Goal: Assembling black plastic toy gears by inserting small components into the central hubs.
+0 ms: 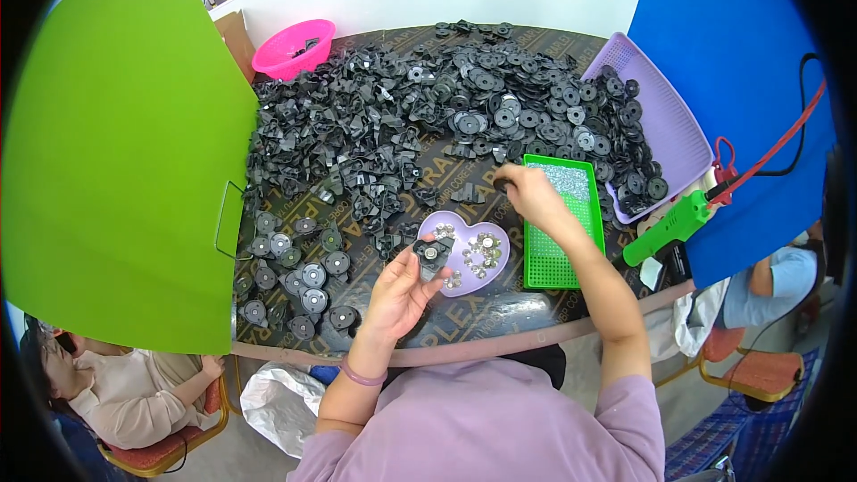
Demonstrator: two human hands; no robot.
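My left hand [395, 296] is closed around a black plastic part [432, 254] with a round metal piece at its centre, held over the left edge of a lilac heart-shaped dish [463, 233]. Small shiny metal rounds [487, 251] lie in that dish. Farther forward and right, my right hand [536, 198] pinches a small black disc-shaped part [502, 185], its fingertips pointing left and partly hiding the disc. Just beside that hand is a green perforated tray [601, 259], with many small silvery pieces [564, 181] heaped at its far end.
Black angular parts [330, 116] heap at left, black discs [553, 107] at right. Round assemblies [312, 277] lie front left. A pink basket [287, 39], a lilac basket [665, 107] and a green power screwdriver [668, 228] with red cable surround them. Green and blue panels flank the table; people sit beyond.
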